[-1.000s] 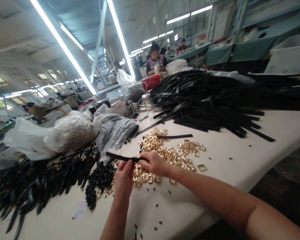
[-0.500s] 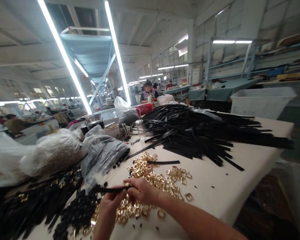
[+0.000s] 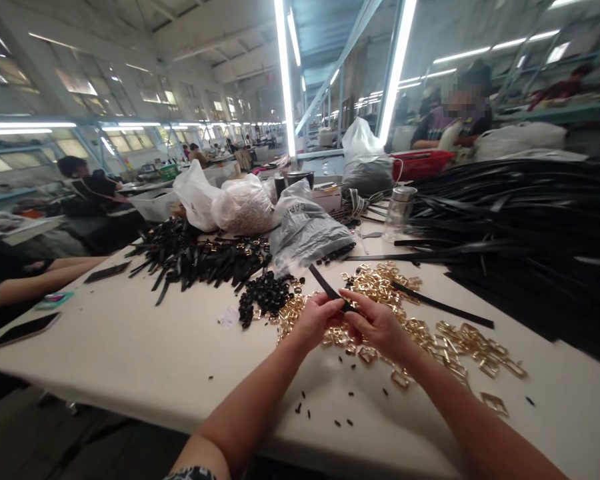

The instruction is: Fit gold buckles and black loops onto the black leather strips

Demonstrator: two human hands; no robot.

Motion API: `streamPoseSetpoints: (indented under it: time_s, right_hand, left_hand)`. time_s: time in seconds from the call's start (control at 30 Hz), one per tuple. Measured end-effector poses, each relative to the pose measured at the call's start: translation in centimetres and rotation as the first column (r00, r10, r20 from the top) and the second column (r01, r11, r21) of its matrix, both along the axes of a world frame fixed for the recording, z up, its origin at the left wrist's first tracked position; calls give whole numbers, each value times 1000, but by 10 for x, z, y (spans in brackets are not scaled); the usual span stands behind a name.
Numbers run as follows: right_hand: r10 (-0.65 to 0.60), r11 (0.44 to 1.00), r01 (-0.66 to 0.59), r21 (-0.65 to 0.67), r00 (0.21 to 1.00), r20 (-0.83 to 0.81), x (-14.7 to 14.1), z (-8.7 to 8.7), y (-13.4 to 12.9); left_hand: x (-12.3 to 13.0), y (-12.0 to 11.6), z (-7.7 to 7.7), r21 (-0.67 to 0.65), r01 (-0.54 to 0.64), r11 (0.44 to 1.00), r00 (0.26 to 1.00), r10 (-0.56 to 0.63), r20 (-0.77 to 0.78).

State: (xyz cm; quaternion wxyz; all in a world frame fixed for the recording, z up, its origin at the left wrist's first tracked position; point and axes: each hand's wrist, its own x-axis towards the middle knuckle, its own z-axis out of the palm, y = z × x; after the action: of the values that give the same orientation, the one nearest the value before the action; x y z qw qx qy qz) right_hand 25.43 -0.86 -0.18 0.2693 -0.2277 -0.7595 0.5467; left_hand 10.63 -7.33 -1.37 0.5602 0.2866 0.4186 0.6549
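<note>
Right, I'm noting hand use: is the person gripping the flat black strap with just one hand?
No, the left hand and the right hand both pinch the flat black strap, above the pile of rectangular gold-coloured buckles.

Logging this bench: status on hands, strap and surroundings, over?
Left hand, right hand: both gripping one black strap. Gold buckles crowding table around them. Another strip lying beyond right hand.

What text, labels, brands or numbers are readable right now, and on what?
"CA": on the grey plastic bag; the letters after it are too creased and blurred to be sure of.
Paper slip on the table: marks visible, too small and blurred to read.
I can make out no other text.
</note>
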Motion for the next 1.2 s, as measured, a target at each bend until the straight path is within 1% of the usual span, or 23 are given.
streamPoseSetpoints:
  time_s: [0.1, 0.17, 0.27, 0.3, 0.37, 0.4, 0.47, 0.5, 0.53, 0.57, 0.6, 0.63, 0.67, 0.73, 0.8, 0.87, 0.97, 1.03, 1.07, 1.13, 1.2]
  right_hand:
    - [-1, 999, 0, -38, 1000, -27, 1, 0, -2]
    - [-14, 995, 9, -99, 999, -45, 1, -4, -5]
    - [-58, 970, 35, -240, 994, -90, -9, -17, -6]
    - [-69, 965, 39, -259, 992, -108, -14, -20, -4]
    - [-75, 966, 34, -256, 985, -153, -22, -23, -1]
    - [-84, 969, 41, -245, 982, -167, -22, -22, -1]
    - [-110, 977, 78, -197, 981, -159, -18, -16, -4]
    - [-121, 982, 99, -160, 983, -135, -13, -11, -7]
    - [-136, 988, 125, -95, 984, -111, -8, -7, -9]
    - [-137, 990, 133, -44, 985, -108, -4, -4, -9]
    - [-135, 991, 133, -23, 986, -100, -1, -2, -9]
    - [-123, 992, 123, -11, 989, -82, 0, -1, -7]
    - [-117, 993, 117, 9, 991, -63, 0, -1, -3]
    - [-117, 992, 118, 55, 993, -17, -2, -5, 3]
    - [-114, 987, 114, 116, 993, -6, -3, -10, 7]
    - [-125, 975, 132, 180, 991, -48, -1, -12, 9]
    - [-199, 943, 233, 237, 967, -162, 4, -11, 12]
    - [-248, 924, 296, 242, 946, -209, 6, -11, 16]
    - [-255, 918, 307, 251, 942, -218, 6, -10, 18]
    - [-241, 906, 301, 296, 944, -223, 7, -11, 20]
    - [-222, 889, 288, 356, 951, -215, 7, -12, 21]
  left_hand:
    - [6, -2, 4, 20, -9, 1000, 1000, 9, 2]
    - [10, -5, 3, 34, -36, 999, 999, 34, 36]
    - [3, -7, -9, 26, -100, 995, 992, 98, 73]
    - [-2, -7, -14, 19, -136, 991, 988, 134, 72]
    - [-10, -4, -20, 11, -161, 987, 986, 161, 48]
    - [-11, -4, -21, 9, -168, 986, 985, 168, 34]
    - [-5, -6, -16, 10, -172, 985, 985, 172, 24]
    - [0, -7, -11, 15, -168, 986, 985, 168, 27]
    - [6, -7, -7, 33, -163, 986, 986, 161, 48]
    - [11, -7, -3, 61, -150, 987, 986, 146, 76]
    - [13, -5, 0, 83, -107, 991, 991, 100, 86]
    - [14, -3, 1, 68, -109, 992, 991, 103, 84]
    - [12, 0, 1, 48, -116, 992, 990, 112, 82]
    - [7, 4, -2, 53, -101, 993, 990, 95, 105]
    - [5, 5, -5, 46, -118, 992, 988, 112, 105]
    - [7, 5, -7, 30, -147, 989, 983, 143, 114]
    - [7, 6, -7, -30, -220, 975, 959, 222, 176]
    - [-5, 9, -3, -103, -305, 947, 918, 321, 234]
    - [-17, 11, 1, -135, -346, 928, 894, 370, 252]
    - [-52, 13, 15, -160, -423, 892, 850, 452, 270]
    - [-99, 13, 35, -141, -514, 846, 801, 532, 274]
